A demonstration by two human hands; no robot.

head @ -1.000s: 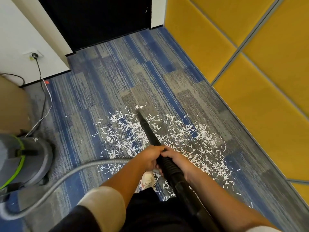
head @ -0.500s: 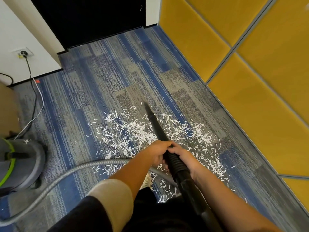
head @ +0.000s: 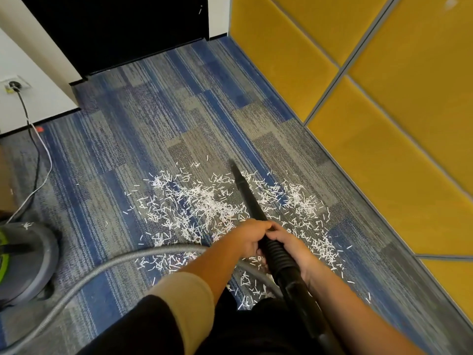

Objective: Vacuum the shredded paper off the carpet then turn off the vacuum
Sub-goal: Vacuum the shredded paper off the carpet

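Observation:
White shredded paper (head: 204, 203) lies scattered over the blue and grey carpet (head: 143, 129) in front of me. A black vacuum nozzle (head: 245, 193) slants across the pile, its tip at the far edge of the paper. My left hand (head: 249, 238) and my right hand (head: 288, 248) both grip the ribbed black tube just behind the nozzle. A grey hose (head: 102, 267) curves from the tube to the grey and green vacuum body (head: 23, 260) at the lower left.
A yellow padded wall (head: 384, 124) runs along the right. A black door (head: 115, 29) stands at the back. A power cord (head: 35, 149) runs from a wall socket (head: 14, 84) on the white wall down to the vacuum.
The nozzle tip has swept to the right across the far edge of the paper pile. Both hands have kept their grip on the tube.

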